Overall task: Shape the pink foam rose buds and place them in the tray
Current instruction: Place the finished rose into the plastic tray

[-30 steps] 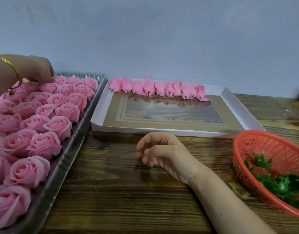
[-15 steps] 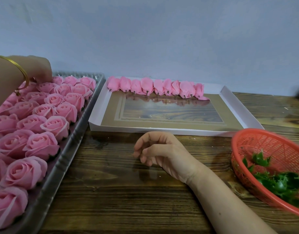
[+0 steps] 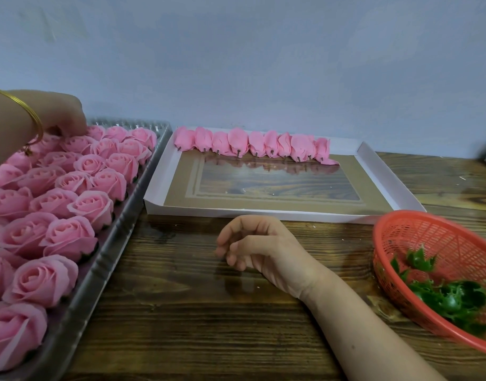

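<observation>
A silver tray (image 3: 118,232) on the left holds several rows of shaped pink foam roses (image 3: 71,237). My left hand (image 3: 57,114), with a gold bangle on the wrist, reaches down at the tray's far end, its curled fingertips on a rose in the back row; that rose is mostly hidden by the hand. My right hand (image 3: 258,248) rests on the wooden table in the middle, its fingers loosely curled and holding nothing. Several unshaped pink buds (image 3: 252,144) lie in a row along the far edge of a shallow white box (image 3: 263,211).
A red plastic basket (image 3: 428,237) with several green calyx pieces (image 3: 453,298) sits at the right, close to my right forearm. A pale wall stands right behind the tray and the box. Bare wooden table (image 3: 181,312) lies between the tray and my right arm.
My left hand stays at the tray's far end, shifting only slightly among the back roses. My right hand has not moved.
</observation>
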A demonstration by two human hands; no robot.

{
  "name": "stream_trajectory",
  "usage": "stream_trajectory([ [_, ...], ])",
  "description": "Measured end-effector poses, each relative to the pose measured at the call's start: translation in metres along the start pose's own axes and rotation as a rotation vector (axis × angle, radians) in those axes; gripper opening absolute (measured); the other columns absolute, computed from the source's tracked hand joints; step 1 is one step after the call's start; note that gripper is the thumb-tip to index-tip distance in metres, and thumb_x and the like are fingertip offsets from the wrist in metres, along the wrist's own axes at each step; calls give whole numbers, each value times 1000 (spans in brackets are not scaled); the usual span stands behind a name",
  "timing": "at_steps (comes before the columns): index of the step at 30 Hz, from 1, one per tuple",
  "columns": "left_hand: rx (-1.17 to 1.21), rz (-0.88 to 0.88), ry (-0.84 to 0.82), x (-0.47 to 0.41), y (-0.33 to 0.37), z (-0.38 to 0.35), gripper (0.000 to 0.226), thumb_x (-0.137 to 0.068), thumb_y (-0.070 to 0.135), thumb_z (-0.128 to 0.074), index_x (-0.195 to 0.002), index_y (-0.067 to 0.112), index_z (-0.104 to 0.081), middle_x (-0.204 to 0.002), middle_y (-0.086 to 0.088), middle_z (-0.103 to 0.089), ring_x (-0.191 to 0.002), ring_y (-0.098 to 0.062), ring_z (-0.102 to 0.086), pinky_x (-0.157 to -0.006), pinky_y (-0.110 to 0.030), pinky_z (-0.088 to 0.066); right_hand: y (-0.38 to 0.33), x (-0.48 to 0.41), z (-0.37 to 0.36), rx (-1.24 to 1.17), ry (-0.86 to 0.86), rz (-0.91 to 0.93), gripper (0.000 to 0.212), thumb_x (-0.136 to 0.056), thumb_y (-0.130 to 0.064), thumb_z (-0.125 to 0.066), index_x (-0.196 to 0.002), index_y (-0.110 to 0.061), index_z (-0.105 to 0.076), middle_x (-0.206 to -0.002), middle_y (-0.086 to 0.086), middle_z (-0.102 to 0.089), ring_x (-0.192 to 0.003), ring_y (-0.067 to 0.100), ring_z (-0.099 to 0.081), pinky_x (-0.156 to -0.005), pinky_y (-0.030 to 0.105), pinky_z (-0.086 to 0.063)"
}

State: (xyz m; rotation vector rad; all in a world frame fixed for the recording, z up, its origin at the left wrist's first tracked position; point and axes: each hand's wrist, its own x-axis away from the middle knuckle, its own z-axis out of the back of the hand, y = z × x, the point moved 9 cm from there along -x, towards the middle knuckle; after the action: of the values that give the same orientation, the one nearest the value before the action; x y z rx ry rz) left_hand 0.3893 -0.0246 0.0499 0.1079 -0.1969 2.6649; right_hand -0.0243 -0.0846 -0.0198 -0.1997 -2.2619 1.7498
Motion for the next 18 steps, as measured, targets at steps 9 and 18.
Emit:
stream_trajectory([
  [9, 0, -40, -140, 26, 9, 5, 24, -81, -15, -59, -104, -19, -64, -117, -26, -57, -106, -43, -63, -73, -41, -55, 0, 0, 1, 15, -1, 5, 18, -71, -2, -57, -85, -7, -67, -80, 9, -69, -65, 12, -60, -58, 19, -49],
  [18, -181, -47, -33, 31, 8, 12, 20, -88, 7, -59, -96, 1, -75, -91, -11, -76, -66, -24, -72, -71, -25, -56, 1, -1, 1, 8, -1, 5, 19, -70, -2, -58, -86, -5, -67, -79, 9, -69, -65, 12, -60, -58, 19, -48],
])
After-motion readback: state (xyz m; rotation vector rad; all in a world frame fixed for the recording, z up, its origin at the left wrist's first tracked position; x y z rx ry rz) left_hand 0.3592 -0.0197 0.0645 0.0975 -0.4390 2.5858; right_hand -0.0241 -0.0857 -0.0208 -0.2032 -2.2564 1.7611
